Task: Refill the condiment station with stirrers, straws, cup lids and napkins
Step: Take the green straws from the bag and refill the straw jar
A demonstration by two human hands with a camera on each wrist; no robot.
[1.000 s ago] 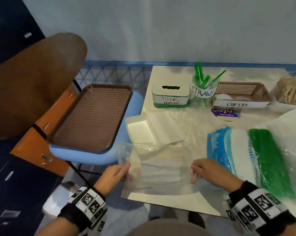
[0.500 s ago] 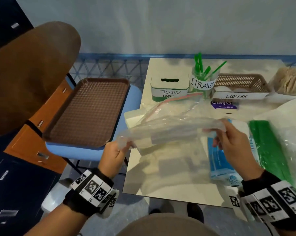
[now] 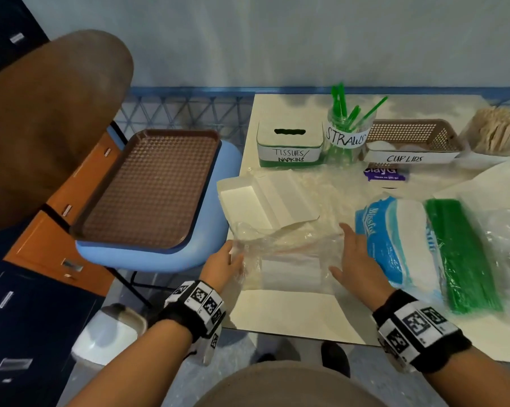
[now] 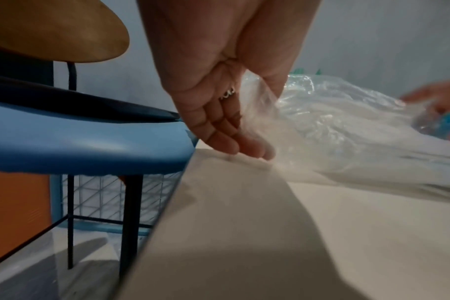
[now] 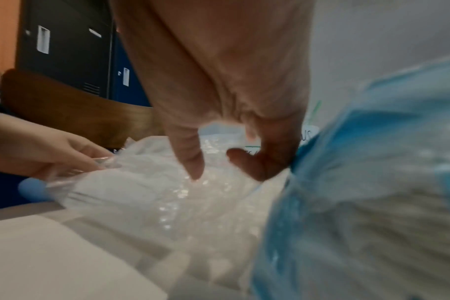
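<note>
A clear plastic zip bag (image 3: 289,265) lies crumpled on the cream table (image 3: 291,318) near its front left corner. My left hand (image 3: 236,257) pinches the bag's left edge between thumb and straight fingers; the left wrist view shows the plastic (image 4: 347,132) running up past the thumb. My right hand (image 3: 344,245) is spread flat on the bag's right side, its fingertips (image 5: 195,174) pressing the film (image 5: 154,203). At the back stand the tissues/napkins box (image 3: 289,145), the straws jar (image 3: 346,133), the cup lids basket (image 3: 412,142) and a heap of wooden stirrers (image 3: 500,133).
A blue tissue pack (image 3: 394,245) and a bag of green straws (image 3: 459,254) lie right of my right hand. A white napkin stack (image 3: 247,204) sits behind the bag. A brown tray (image 3: 151,189) rests on a blue chair (image 3: 159,259) left of the table.
Half a second ago both hands held the bag up, stretched above the table. Now it lies down on the table, and my right hand has let go and lies flat on it.
</note>
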